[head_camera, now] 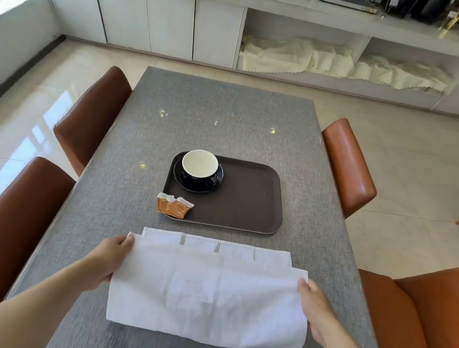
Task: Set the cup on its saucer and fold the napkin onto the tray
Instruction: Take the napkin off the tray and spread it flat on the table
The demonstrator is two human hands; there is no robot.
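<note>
A dark cup with a white inside stands on its dark saucer in the far left corner of a brown tray. Nearer to me a white napkin lies on the grey table, partly folded over itself, its far edge lifted. My left hand grips the napkin's upper left corner. My right hand grips its upper right corner. The lower layer's far edge shows beyond the raised fold.
Several orange sugar packets rest on the tray's near left corner. The grey table has brown leather chairs on both sides. A white counter with cabinets runs along the back wall.
</note>
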